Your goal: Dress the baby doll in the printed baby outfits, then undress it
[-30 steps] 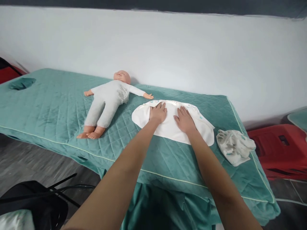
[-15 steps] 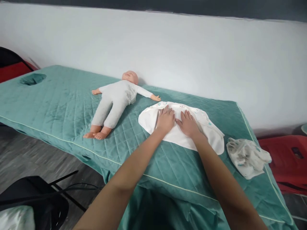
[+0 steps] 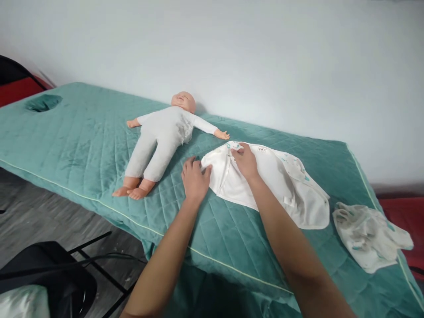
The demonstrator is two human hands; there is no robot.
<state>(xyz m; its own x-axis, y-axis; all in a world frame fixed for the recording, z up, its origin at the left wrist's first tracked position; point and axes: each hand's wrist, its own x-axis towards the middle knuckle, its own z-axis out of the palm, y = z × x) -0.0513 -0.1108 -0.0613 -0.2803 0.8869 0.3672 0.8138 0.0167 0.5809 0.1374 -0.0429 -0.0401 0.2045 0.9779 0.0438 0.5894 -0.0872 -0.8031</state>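
Observation:
A white baby shirt (image 3: 268,170) lies spread on the green quilted cover, with small coloured prints along its upper edge and a label near the top. My left hand (image 3: 195,179) is at its left end, thumb and index finger closed on the edge of the cloth. With thumb and fingertips, my right hand (image 3: 245,162) pinches the printed edge left of the label. To the left, a baby doll (image 3: 162,132) in a whitish cloth body lies on its back, one arm stretched toward the shirt.
A crumpled white printed cloth (image 3: 367,234) lies at the right end of the green-covered bed (image 3: 82,154). The bed has a hole (image 3: 44,103) at far left and runs along a white wall (image 3: 265,66). A black chair (image 3: 49,274) stands at lower left, red items at both ends.
Both hands lay flat on the middle of the shirt before. The left has moved to its left end and the right to the upper edge, both now gripping cloth. The view has shifted slightly.

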